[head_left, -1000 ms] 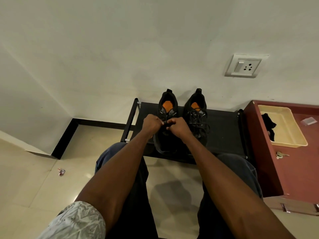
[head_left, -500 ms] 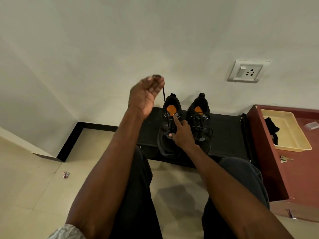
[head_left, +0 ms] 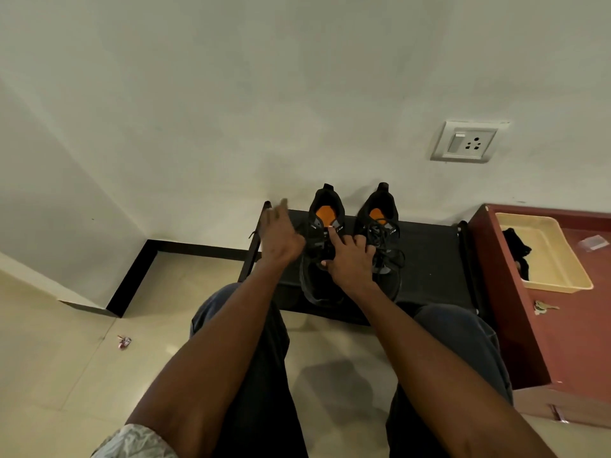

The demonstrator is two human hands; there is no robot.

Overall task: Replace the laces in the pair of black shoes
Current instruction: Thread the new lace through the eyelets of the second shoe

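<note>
A small red scrap [head_left: 124,342] is seen on the tiled floor [head_left: 49,358] at the far left, too small to be identified. A patterned sleeve [head_left: 135,442] is cut off by the bottom edge. The left hand [head_left: 281,238] is held above the left end of the black rack [head_left: 429,256], its fingers spread and motion-blurred; nothing can be made out in its grasp, and whether a lace runs to it cannot be told. Just beside it stands the left shoe [head_left: 322,256], whose eyelet area is largely hidden by the right hand [head_left: 350,259]. That hand is pressed onto the shoe, index finger extended, other fingers bent. The right shoe [head_left: 380,239] is seen touching its partner, laces [head_left: 385,246] loose. Farther right, a red cabinet [head_left: 578,325] bears a cream tray [head_left: 562,272] holding a dark item [head_left: 515,247], indistinct, with keys [head_left: 544,307] nearby.
</note>
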